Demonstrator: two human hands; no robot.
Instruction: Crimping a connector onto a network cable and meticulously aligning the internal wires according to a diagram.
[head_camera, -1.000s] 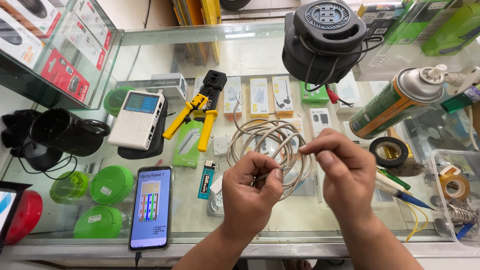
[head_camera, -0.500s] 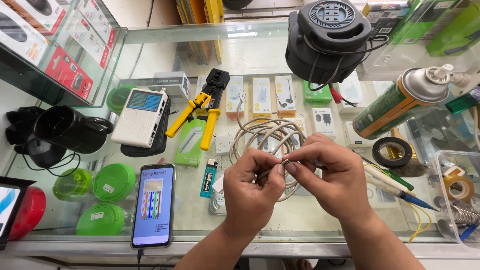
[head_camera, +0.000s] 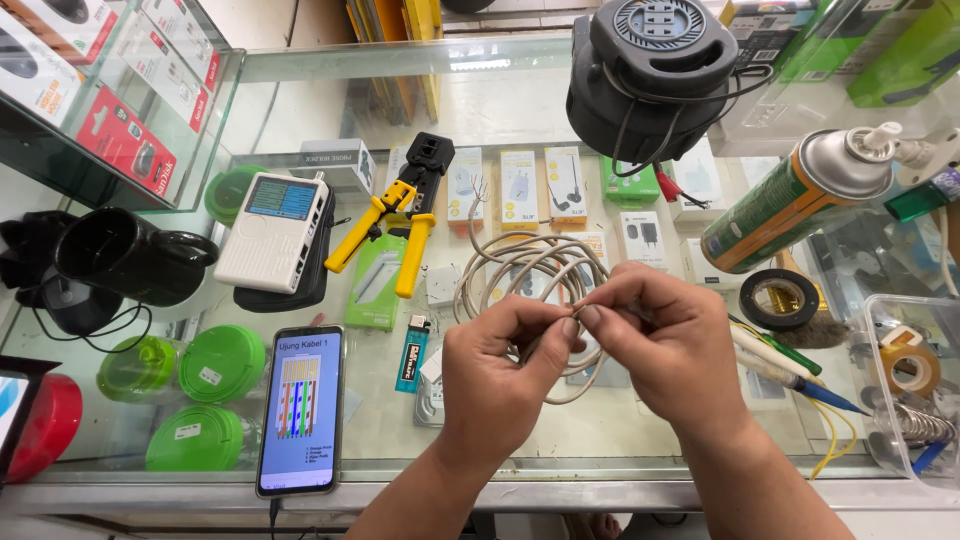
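A coil of pale grey network cable (head_camera: 520, 265) lies on the glass counter (head_camera: 400, 430) in the middle of the head view. My left hand (head_camera: 500, 375) and my right hand (head_camera: 665, 345) meet just in front of the coil, fingertips pinched together on one end of the cable. The cable's other end sticks up loose behind the coil, with bare wires showing. The very tip between my fingers is hidden.
A yellow-handled crimping tool (head_camera: 400, 215), a white cable tester (head_camera: 278, 230) and a blue lighter (head_camera: 411, 353) lie to the left. A phone (head_camera: 300, 408) showing a coloured wire chart is at the front left. Black cable reel (head_camera: 655, 75), spray can (head_camera: 795, 200), tape rolls (head_camera: 778, 298) sit right.
My hands have drawn closer together on the cable end, the right fingers sliding toward the left. The view has shifted slightly.
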